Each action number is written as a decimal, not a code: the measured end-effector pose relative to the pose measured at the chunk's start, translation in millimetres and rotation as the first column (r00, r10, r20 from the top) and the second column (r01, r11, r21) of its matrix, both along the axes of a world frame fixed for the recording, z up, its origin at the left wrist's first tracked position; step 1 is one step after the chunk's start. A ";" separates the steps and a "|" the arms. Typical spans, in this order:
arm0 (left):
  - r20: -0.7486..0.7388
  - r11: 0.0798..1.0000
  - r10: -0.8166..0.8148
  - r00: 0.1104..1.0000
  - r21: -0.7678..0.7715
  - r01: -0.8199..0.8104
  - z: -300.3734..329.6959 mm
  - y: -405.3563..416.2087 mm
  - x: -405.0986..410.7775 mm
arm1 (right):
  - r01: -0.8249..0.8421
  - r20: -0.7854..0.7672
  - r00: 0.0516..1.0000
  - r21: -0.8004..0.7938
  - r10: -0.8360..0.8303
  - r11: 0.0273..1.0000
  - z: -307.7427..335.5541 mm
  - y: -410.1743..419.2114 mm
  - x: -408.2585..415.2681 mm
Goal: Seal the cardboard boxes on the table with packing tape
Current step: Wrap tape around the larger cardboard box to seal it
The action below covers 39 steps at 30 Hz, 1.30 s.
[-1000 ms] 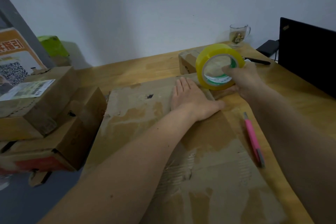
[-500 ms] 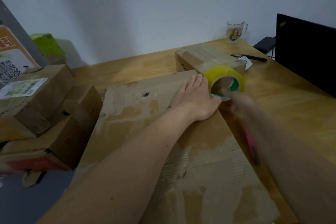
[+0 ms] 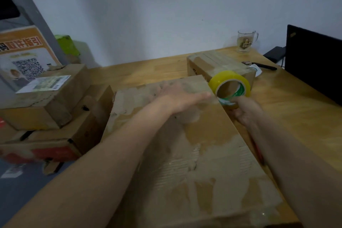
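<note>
— Where's the tape?

— The yellow roll of tape [image 3: 230,87] is at the far right corner of the big cardboard box [image 3: 194,153], which lies flat on the wooden table [image 3: 296,109]. The right hand [image 3: 242,111] grips the roll from below, fingers curled round its rim.

— And the other hand?

— The left hand [image 3: 179,99] lies spread, fingers straight, pressing the box top, its fingertips just beside the roll.

— Other boxes?

— A smaller taped box [image 3: 212,65] sits behind, and more boxes [image 3: 48,102] are stacked at the left.
</note>
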State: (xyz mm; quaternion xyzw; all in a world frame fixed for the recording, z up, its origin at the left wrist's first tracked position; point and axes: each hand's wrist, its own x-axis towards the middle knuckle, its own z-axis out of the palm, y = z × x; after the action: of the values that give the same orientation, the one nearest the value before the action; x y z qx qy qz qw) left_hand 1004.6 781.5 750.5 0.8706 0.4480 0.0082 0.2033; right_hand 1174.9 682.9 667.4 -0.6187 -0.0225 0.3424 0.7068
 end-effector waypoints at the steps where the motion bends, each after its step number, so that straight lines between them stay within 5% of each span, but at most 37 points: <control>1: -0.045 0.996 0.067 0.997 0.059 -0.065 -0.3 12.4 -13.8 | 0.005 -0.010 1.000 0.013 -0.005 1.000 0.4 -0.6 -2.3; 6: -0.161 0.949 0.313 0.936 0.082 -0.303 -17.4 52.8 -80.6 | -0.107 -0.026 0.994 -0.030 0.106 0.994 6.3 7.7 -31.4; 17: 0.093 0.897 0.437 0.895 -0.125 -0.425 -25.9 59.4 -128.0 | -0.086 0.070 0.994 0.105 0.079 0.991 31.0 0.2 -76.0; 24: 0.344 0.861 0.465 0.816 -0.389 -0.326 -19.9 49.5 -128.8 | -0.149 0.265 0.961 0.235 0.084 0.961 109.7 1.8 -61.2; 29: 0.547 0.778 0.456 0.701 -0.628 -0.017 -45.9 30.1 -103.9 | -0.204 0.669 0.734 0.051 0.119 0.978 189.1 17.4 -61.1; 31: 0.614 0.794 0.334 0.715 -0.593 0.139 -44.5 23.6 -97.5 | -0.195 0.753 0.643 -0.017 0.141 0.981 201.1 25.6 -68.2; 33: 0.641 0.826 0.314 0.700 -0.548 0.130 -28.3 27.5 -97.1 | -0.182 0.800 0.580 -0.058 0.155 0.982 205.6 33.8 -76.1; 36: 0.750 0.854 0.329 0.574 -0.496 0.157 22.7 38.2 -102.5 | -0.226 0.802 0.561 -0.089 0.205 0.970 210.4 46.7 -93.5; 39: 0.905 0.952 0.132 0.404 -0.230 0.204 80.8 49.3 -102.8 | -0.244 0.799 0.548 -0.132 0.249 0.961 215.9 65.2 -115.3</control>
State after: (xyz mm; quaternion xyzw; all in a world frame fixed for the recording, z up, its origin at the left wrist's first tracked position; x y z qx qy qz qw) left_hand 901.8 830.8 831.2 0.6910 0.2402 0.4081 0.5461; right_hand 1059.6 748.1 883.3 -0.6986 -0.4265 0.1192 0.5620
